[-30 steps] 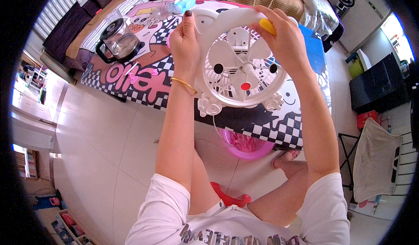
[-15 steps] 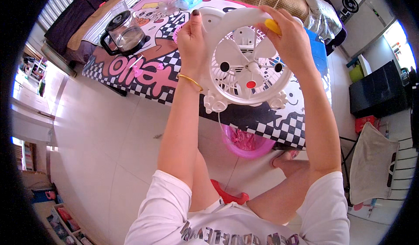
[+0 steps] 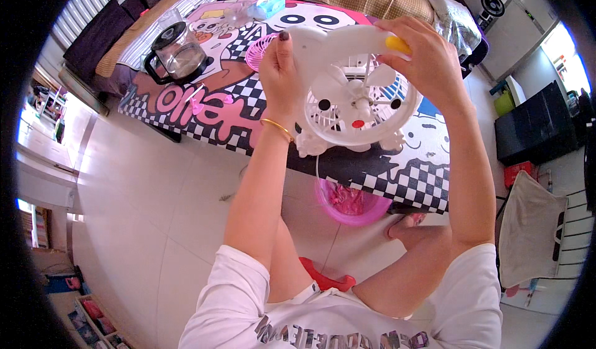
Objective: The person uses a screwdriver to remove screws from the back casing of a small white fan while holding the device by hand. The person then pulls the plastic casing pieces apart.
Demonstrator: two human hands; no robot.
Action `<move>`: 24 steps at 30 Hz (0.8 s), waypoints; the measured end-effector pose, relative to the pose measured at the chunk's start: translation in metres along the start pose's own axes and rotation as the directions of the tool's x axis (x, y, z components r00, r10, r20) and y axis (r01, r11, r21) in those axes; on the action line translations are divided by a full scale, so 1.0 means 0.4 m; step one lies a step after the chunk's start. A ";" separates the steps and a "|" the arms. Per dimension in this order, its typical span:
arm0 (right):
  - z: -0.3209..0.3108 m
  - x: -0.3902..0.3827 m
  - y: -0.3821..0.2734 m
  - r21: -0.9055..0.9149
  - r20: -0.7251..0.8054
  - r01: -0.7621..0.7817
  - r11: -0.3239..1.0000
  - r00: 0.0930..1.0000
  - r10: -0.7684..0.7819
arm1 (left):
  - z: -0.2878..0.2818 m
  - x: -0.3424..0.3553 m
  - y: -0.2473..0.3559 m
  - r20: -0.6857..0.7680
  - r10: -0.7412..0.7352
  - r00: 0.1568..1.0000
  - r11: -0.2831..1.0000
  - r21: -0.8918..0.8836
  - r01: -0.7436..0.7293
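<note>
A small white desk fan (image 3: 361,141) stands near the table's front edge, with paw-like feet. Its white blades (image 3: 329,83) show through the open round front, and a red dot and two black dots mark its lower part. My left hand (image 3: 282,69) is closed on the left side of its upper rim, thumb up. Around the upper right of the rim my right hand (image 3: 428,54) has its fingers curled. A yellow piece (image 3: 398,45) sticks out by those fingers; whether it belongs to the fan, I cannot tell. The palms hide parts of the rim.
On the patterned table (image 3: 233,116) lie a pink round grille (image 3: 257,52), small pink pieces (image 3: 197,105) and a blue tissue pack (image 3: 270,7). A blender-like jug (image 3: 180,60) stands at the left. Below the front edge sits a pink basin (image 3: 351,215).
The fan's upper rim has tipped toward me and dropped lower. Both hands have moved slightly down and right with it, and more of the pink grille shows.
</note>
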State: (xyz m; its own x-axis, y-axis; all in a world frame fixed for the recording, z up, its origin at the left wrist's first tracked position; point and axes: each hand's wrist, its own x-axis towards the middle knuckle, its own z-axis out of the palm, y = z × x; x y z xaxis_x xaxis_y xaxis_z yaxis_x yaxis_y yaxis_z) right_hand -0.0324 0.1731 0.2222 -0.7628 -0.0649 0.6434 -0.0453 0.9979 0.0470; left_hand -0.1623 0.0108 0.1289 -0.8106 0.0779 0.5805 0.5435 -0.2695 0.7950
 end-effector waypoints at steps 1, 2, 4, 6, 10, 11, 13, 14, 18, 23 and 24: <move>0.003 -0.001 -0.001 0.002 -0.004 0.001 1.000 1.000 -0.001 | 0.000 -0.002 -0.003 0.000 0.004 1.000 1.000 0.002 -0.004; 0.006 -0.007 0.004 0.024 -0.013 -0.025 0.999 1.000 0.025 | 0.008 -0.006 -0.004 0.014 0.045 0.999 0.999 0.021 -0.045; 0.009 -0.020 0.009 0.039 -0.023 -0.053 0.998 0.998 0.054 | 0.020 -0.008 -0.002 0.031 0.087 0.996 0.996 0.033 -0.088; 0.009 -0.031 0.004 0.049 -0.058 -0.057 0.997 0.997 0.059 | 0.028 -0.011 0.000 0.015 0.154 0.988 0.988 0.031 -0.154; -0.004 -0.040 -0.032 0.024 -0.060 -0.070 0.997 0.996 0.071 | 0.003 -0.009 -0.008 0.096 0.007 0.995 0.998 -0.063 -0.001; -0.004 -0.042 -0.035 0.024 -0.060 -0.073 0.997 0.995 0.074 | -0.006 -0.009 -0.011 0.099 0.006 0.995 0.998 -0.063 0.000; -0.004 -0.048 -0.039 -0.016 -0.076 -0.056 0.998 0.996 0.054 | -0.020 -0.011 -0.017 0.147 -0.028 0.989 0.999 -0.032 0.033; -0.003 -0.049 -0.043 -0.012 -0.076 -0.057 0.998 0.996 0.056 | -0.031 -0.012 -0.016 0.148 -0.029 0.989 0.999 -0.028 0.033; 0.002 -0.048 -0.043 -0.027 -0.084 -0.045 0.999 0.996 0.043 | -0.047 -0.018 -0.014 0.191 -0.043 0.981 0.990 -0.124 0.067; 0.016 -0.023 -0.024 -0.146 -0.032 -0.099 0.984 0.995 0.095 | -0.034 -0.036 0.013 0.232 -0.092 0.968 0.968 -0.207 0.142; 0.019 -0.017 -0.022 -0.173 -0.051 -0.034 0.984 0.998 0.026 | -0.038 -0.038 0.009 0.237 -0.098 0.967 0.964 -0.219 0.151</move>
State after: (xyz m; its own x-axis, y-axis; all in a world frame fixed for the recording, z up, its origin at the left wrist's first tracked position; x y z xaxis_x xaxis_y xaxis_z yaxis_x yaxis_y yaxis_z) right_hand -0.0317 0.1647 0.2114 -0.7301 -0.0394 0.6822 0.0929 0.9833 0.1562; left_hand -0.1515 -0.0059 0.1202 -0.7848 0.3290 0.5252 0.3536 -0.4583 0.8154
